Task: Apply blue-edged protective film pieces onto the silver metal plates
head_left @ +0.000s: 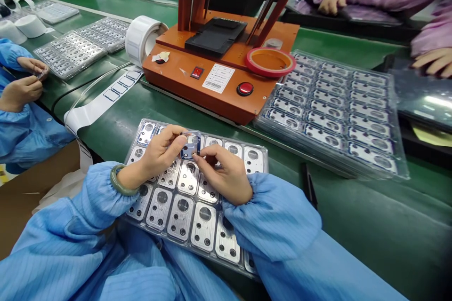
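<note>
Between my two hands is a small silver plate with a dark blue border and round holes (190, 146). My left hand (160, 150) pinches its left edge between thumb and fingers. On the plate's lower right edge, the fingertips of my right hand (226, 169) are closed. Under both hands lies a clear plastic tray (265, 164) with rows of similar silver plates (182, 216), tilted across my lap and the bench edge. Blue borders show on some plates in the far row, while the nearer ones look bare metal. My forearms hide part of the tray.
An orange press (169, 75) with a red button stands ahead, a roll of tape (270, 62) on it. Stacked plate trays (332, 108) lie right. A label roll (143, 40) trails a strip (106, 99) leftward. Co-workers' hands (23, 87) are at left and far right.
</note>
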`<control>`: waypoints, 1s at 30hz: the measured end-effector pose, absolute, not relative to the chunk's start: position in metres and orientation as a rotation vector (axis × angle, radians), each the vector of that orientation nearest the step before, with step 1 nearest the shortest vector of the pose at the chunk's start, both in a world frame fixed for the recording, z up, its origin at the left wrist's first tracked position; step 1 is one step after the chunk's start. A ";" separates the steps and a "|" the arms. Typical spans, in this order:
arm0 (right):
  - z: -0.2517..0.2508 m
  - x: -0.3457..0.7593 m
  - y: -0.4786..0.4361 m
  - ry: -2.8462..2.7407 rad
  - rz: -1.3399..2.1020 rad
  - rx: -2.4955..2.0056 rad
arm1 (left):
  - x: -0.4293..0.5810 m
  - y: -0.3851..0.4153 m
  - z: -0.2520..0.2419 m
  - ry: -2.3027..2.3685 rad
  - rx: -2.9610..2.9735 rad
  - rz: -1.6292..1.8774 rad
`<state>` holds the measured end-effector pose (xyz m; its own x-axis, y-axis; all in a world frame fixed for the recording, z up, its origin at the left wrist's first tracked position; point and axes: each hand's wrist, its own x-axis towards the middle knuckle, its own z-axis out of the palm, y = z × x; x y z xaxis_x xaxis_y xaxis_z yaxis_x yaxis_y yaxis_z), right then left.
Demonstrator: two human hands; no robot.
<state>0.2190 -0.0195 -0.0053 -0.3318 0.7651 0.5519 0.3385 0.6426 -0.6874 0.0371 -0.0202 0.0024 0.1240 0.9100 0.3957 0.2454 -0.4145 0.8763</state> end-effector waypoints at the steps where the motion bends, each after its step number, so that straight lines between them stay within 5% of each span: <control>1: -0.006 0.219 -0.020 -1.930 0.569 -0.868 | 0.037 -0.020 0.002 1.110 1.745 1.325; 14: 0.001 0.221 -0.022 -2.102 0.383 -0.818 | 0.035 -0.020 0.006 1.276 1.778 1.232; 22: 0.002 0.227 -0.018 -2.284 -0.089 -0.698 | 0.038 -0.018 0.006 1.304 1.638 1.148; 30: 0.004 0.234 -0.016 -2.349 -0.060 -0.722 | 0.039 -0.018 0.009 1.281 1.545 1.110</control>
<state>0.2336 -0.0165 0.0036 -0.6224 0.4830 0.6159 0.5140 0.8456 -0.1438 0.0389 -0.0179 0.0095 0.0929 0.9881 0.1227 0.2621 -0.1432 0.9544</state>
